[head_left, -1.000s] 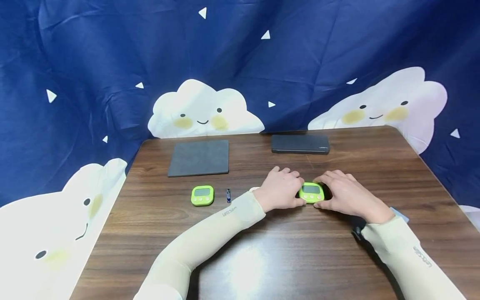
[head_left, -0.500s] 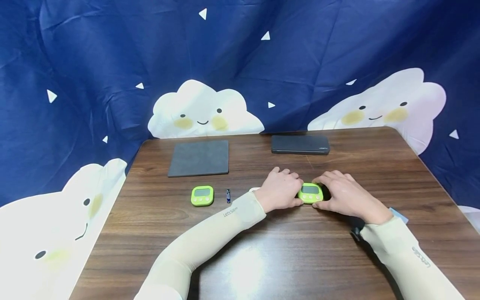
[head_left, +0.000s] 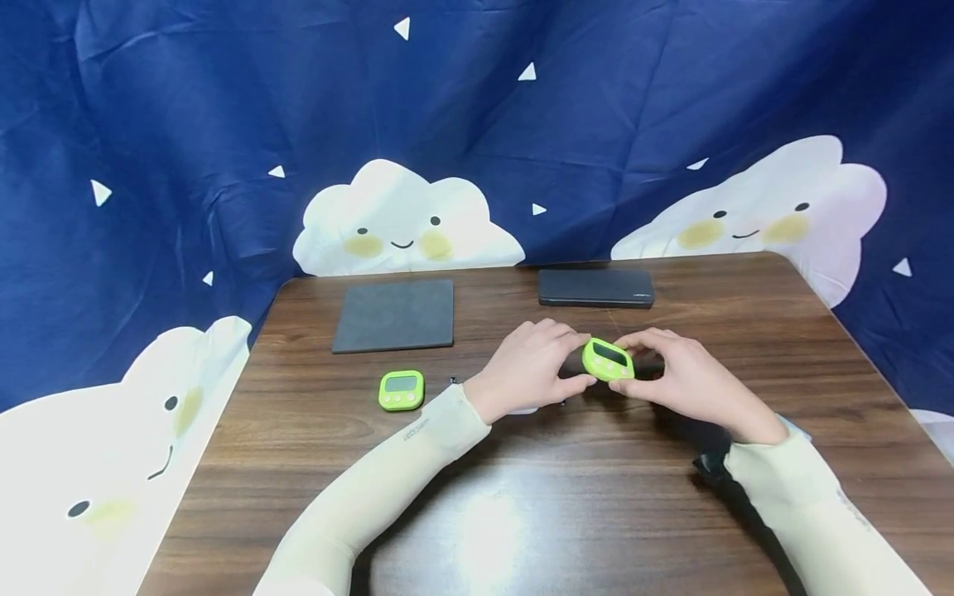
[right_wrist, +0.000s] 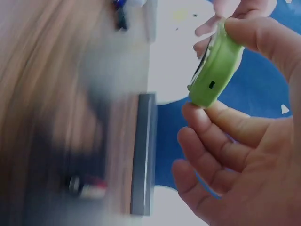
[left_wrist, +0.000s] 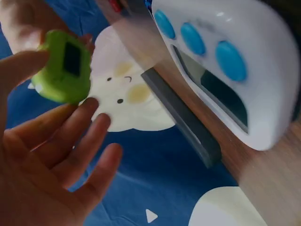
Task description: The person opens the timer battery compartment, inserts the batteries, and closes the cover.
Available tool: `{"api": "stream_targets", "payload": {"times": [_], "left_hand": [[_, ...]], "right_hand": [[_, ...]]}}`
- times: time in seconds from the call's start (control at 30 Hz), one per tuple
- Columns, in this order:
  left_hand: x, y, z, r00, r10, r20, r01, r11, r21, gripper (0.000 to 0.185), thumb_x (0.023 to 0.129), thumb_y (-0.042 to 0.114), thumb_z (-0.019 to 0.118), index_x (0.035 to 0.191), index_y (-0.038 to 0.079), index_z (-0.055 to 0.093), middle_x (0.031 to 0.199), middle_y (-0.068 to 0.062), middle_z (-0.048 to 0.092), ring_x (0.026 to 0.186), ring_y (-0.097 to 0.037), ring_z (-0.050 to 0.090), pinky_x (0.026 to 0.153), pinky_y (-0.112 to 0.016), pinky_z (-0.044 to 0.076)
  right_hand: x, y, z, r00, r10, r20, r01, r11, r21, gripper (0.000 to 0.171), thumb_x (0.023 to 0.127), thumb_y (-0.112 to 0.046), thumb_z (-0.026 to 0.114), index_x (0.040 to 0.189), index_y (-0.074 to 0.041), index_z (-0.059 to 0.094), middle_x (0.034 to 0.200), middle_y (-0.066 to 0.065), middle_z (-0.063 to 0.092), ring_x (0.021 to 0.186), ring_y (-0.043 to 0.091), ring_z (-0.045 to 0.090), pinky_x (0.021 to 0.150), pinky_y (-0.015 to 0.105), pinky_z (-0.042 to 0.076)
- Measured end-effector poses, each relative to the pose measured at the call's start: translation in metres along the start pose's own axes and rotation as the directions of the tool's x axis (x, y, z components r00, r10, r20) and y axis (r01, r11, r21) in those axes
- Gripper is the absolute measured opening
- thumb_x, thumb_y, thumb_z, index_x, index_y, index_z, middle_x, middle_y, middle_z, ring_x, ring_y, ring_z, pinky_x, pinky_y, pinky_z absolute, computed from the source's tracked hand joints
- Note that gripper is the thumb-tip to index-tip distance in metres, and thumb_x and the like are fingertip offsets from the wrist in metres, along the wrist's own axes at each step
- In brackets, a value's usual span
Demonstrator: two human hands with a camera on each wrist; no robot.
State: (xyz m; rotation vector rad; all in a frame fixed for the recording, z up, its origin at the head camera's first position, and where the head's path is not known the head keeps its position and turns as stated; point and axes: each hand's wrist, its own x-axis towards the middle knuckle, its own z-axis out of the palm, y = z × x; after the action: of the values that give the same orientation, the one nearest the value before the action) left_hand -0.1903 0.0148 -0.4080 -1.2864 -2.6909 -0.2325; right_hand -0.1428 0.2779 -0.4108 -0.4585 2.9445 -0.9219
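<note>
While fingers [head_left: 647, 339] hold a green timer [head_left: 607, 362], a black case [head_left: 595, 287] lies behind.

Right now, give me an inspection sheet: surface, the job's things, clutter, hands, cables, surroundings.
Surface: wooden table, reflecting light toward the near side.
Job's things: green timer, held tilted between both hands.
Clutter: second green timer, lying screen up; white timer with blue buttons, mostly hidden in the head view; dark flat board and black case toward the back.
Hands: left hand and right hand pinch the green timer from opposite sides.
Cables: nothing seen.
Surroundings: blue cloud-print curtain behind the table.
</note>
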Motion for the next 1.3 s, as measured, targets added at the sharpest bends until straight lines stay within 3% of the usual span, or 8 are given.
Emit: {"api": "stream_targets", "payload": {"times": [0.2, 0.37, 0.5, 0.6, 0.83, 1.0, 1.1, 1.3], "left_hand": [[-0.01, -0.001, 0.0, 0.991, -0.02, -0.131, 0.009, 0.997, -0.08, 0.079, 0.098, 0.057, 0.082, 0.161, 0.013, 0.061, 0.15, 0.0, 0.072, 0.136, -0.019, 0.068, 0.109, -0.038, 0.059], [-0.011, 0.001, 0.002, 0.968, -0.018, -0.249, -0.003, 0.997, -0.08, 0.09, 0.092, 0.058, 0.088, 0.163, 0.013, 0.058, 0.148, -0.001, 0.071, 0.135, -0.022, 0.068, 0.107, -0.038, 0.058], [-0.01, 0.004, 0.004, 0.949, -0.003, -0.316, -0.015, 0.998, -0.053, 0.092, 0.089, 0.062, 0.089, 0.162, 0.013, 0.06, 0.144, -0.001, 0.073, 0.13, -0.022, 0.068, 0.102, -0.037, 0.058], [-0.01, 0.005, 0.005, 0.942, 0.0, -0.335, -0.016, 0.999, -0.045, 0.091, 0.089, 0.064, 0.089, 0.16, 0.014, 0.062, 0.142, 0.001, 0.074, 0.129, -0.021, 0.069, 0.1, -0.035, 0.058], [-0.008, 0.006, 0.007, 0.929, -0.02, -0.371, -0.008, 0.997, -0.074, 0.089, 0.088, 0.069, 0.087, 0.156, 0.016, 0.066, 0.14, 0.003, 0.076, 0.123, -0.018, 0.07, 0.095, -0.032, 0.059], [-0.006, 0.008, 0.008, 0.918, -0.112, -0.381, 0.045, 0.983, -0.179, 0.086, 0.084, 0.066, 0.092, 0.15, 0.014, 0.072, 0.137, 0.002, 0.079, 0.124, -0.017, 0.071, 0.097, -0.034, 0.06], [-0.005, 0.01, 0.008, 0.922, -0.178, -0.343, 0.103, 0.969, -0.224, 0.079, 0.085, 0.069, 0.09, 0.143, 0.017, 0.076, 0.13, 0.004, 0.08, 0.121, -0.014, 0.072, 0.098, -0.035, 0.059], [-0.004, 0.012, 0.006, 0.936, -0.222, -0.274, 0.138, 0.946, -0.294, 0.068, 0.087, 0.069, 0.087, 0.135, 0.022, 0.078, 0.122, 0.006, 0.081, 0.115, -0.012, 0.072, 0.097, -0.036, 0.06]], "right_hand": [[0.002, -0.014, -0.002, 0.994, 0.099, 0.048, -0.108, 0.963, 0.247, 0.047, 0.101, -0.036, 0.085, 0.139, -0.011, 0.074, 0.116, 0.006, 0.079, 0.1, 0.008, 0.071, 0.086, 0.018, 0.057], [0.001, -0.017, 0.001, 0.984, 0.14, 0.115, -0.178, 0.867, 0.466, 0.046, 0.107, -0.03, 0.077, 0.144, -0.003, 0.07, 0.119, -0.003, 0.08, 0.1, 0.003, 0.07, 0.087, 0.022, 0.057], [0.0, -0.015, 0.002, 0.978, 0.135, 0.157, -0.201, 0.799, 0.567, 0.047, 0.11, -0.026, 0.071, 0.147, 0.004, 0.066, 0.114, -0.014, 0.078, 0.1, 0.005, 0.069, 0.087, 0.023, 0.056], [-0.001, -0.014, 0.003, 0.978, 0.129, 0.164, -0.202, 0.784, 0.587, 0.047, 0.11, -0.024, 0.07, 0.147, 0.006, 0.065, 0.114, -0.013, 0.078, 0.101, 0.005, 0.07, 0.088, 0.024, 0.057], [-0.003, -0.017, 0.002, 0.974, 0.158, 0.161, -0.222, 0.806, 0.549, 0.051, 0.109, -0.027, 0.073, 0.15, 0.003, 0.064, 0.126, 0.002, 0.077, 0.105, 0.003, 0.068, 0.092, 0.021, 0.056], [-0.003, -0.018, 0.003, 0.975, 0.156, 0.157, -0.22, 0.765, 0.605, 0.055, 0.111, -0.026, 0.07, 0.154, 0.007, 0.058, 0.128, -0.004, 0.076, 0.109, 0.003, 0.069, 0.097, 0.019, 0.056], [-0.004, -0.017, 0.006, 0.978, 0.136, 0.156, -0.207, 0.687, 0.696, 0.053, 0.113, -0.021, 0.066, 0.155, 0.009, 0.054, 0.127, -0.009, 0.075, 0.109, 0.004, 0.072, 0.1, 0.019, 0.058], [-0.006, -0.013, 0.013, 0.984, 0.065, 0.164, -0.176, 0.442, 0.88, 0.032, 0.113, -0.005, 0.06, 0.145, -0.003, 0.059, 0.134, -0.003, 0.073, 0.116, 0.008, 0.074, 0.104, 0.019, 0.059]]}}
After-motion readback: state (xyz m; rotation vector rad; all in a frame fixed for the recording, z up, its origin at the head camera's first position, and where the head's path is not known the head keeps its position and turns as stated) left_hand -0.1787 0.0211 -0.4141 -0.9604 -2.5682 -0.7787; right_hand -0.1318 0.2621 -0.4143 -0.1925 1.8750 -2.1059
